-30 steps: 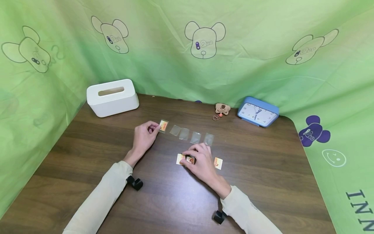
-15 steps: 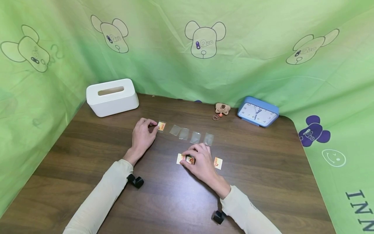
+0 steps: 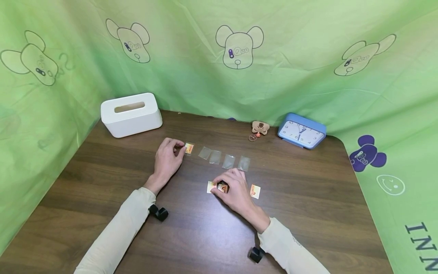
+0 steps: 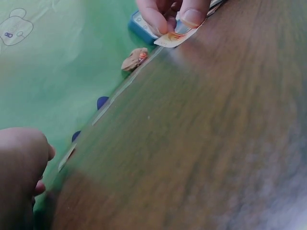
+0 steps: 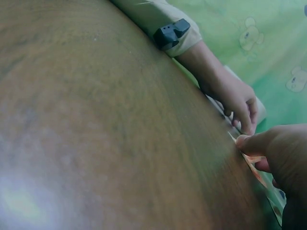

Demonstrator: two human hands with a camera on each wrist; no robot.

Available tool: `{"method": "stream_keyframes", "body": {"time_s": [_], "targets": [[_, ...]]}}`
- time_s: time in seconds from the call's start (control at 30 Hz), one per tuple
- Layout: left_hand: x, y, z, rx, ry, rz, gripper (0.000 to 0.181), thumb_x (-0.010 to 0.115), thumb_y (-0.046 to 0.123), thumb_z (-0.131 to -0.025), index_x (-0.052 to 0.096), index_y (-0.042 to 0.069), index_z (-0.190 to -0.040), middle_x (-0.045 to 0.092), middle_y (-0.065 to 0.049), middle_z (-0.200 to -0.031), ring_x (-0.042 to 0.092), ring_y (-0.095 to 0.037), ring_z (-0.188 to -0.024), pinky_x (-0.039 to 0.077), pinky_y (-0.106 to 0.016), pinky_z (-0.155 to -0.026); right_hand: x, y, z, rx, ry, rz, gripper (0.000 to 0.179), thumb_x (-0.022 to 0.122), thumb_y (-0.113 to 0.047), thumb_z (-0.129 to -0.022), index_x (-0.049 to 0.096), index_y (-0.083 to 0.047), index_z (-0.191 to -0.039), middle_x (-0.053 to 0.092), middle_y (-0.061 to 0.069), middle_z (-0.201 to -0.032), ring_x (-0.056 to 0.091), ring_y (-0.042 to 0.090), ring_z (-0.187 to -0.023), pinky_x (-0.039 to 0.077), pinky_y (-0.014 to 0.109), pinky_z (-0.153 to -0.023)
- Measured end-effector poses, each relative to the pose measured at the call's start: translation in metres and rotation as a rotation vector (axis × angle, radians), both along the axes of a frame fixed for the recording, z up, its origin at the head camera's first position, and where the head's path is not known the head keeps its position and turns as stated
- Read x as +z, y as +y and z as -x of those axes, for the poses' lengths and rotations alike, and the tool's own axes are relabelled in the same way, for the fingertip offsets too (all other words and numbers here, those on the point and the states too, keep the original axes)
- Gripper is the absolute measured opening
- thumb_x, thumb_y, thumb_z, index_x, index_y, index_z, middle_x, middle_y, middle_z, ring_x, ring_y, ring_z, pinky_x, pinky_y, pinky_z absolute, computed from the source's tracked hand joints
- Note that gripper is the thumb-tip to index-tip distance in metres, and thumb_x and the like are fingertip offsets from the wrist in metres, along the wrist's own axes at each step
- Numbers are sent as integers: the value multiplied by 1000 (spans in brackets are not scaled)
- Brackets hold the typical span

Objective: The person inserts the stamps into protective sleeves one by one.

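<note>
The left hand (image 3: 167,158): thumb and index fingertip drawn in, the left edge of a sleeved card (image 3: 189,147) pinched; the card's other 3 edges stick out free of the fingers. To the right of this grip, a slanting row is formed by 4 clear sleeves (image 3: 228,161), laid apart or nearly edge to edge; a narrow strip of tabletop (image 3: 202,236) is seen between the sleeved card and the first sleeve.

The right hand (image 3: 236,192): thumb and index arched apart, a pale card (image 3: 210,187) held between their tips across its near and far edges. Under the arch, a picture card (image 3: 223,188) is partly shown; whether the 2 cards touch cannot be told. The last sleeve is just beyond the outer fingers; contact cannot be told. To the right of the hand, just apart, a loose card (image 3: 255,191) is seen flat.

A wide stretch of tabletop is seen between the wrists and toward the body. Beyond the left grip, near the back edge, a white tissue box (image 3: 131,116) is set; beyond the right grip, a bear charm (image 3: 261,127) and a blue clock (image 3: 302,131). The back edge is bordered by a green curtain (image 3: 191,76).
</note>
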State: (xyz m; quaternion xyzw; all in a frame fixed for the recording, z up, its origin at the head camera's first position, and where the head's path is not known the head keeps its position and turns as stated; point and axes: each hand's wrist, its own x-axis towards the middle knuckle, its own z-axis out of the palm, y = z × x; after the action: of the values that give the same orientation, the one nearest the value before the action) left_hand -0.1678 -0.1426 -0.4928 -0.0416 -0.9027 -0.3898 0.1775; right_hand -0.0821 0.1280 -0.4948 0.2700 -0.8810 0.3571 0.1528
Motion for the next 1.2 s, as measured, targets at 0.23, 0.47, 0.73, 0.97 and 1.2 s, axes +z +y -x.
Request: {"method": "stream_keyframes", "body": {"time_s": [0.23,0.47,0.73,0.97,1.2], "targets": [[-2,9,1,-104,147,61,12,85,8,-96,81,2,-105,67,-16,-113,61,-39,-106,49,-53,-93,-2,1,1,19,75,24,24,99,-11,-79,84,-15,-97,79,-7,-88,62,19,-93,44,43,-92],[-1,25,4,-159,107,106,18,89,18,-96,80,5,-104,64,-18,-129,52,-42,-126,40,-58,-103,-5,2,1,97,78,52,28,90,-3,-87,87,-12,-114,75,-3,-92,61,19,-96,42,42,-89],[-3,35,7,-117,24,150,28,88,30,-97,76,5,-101,60,-18,-141,44,-42,-140,33,-62,-110,-3,0,1,86,31,84,13,84,-5,-92,86,-14,-101,75,-4,-94,63,20,-99,43,43,-92],[-1,40,6,-114,14,194,39,91,39,-92,75,4,-100,56,-21,-150,38,-44,-151,31,-64,-117,0,0,0,16,6,194,11,84,-6,-89,83,-15,-95,78,-7,-89,65,19,-94,46,40,-87],[-1,40,5,-110,10,205,37,97,35,-87,77,4,-95,56,-22,-152,35,-46,-153,32,-64,-116,-7,1,3,-25,-6,330,1,82,-13,-95,83,-14,-95,71,-6,-83,61,17,-85,44,32,-82]]}}
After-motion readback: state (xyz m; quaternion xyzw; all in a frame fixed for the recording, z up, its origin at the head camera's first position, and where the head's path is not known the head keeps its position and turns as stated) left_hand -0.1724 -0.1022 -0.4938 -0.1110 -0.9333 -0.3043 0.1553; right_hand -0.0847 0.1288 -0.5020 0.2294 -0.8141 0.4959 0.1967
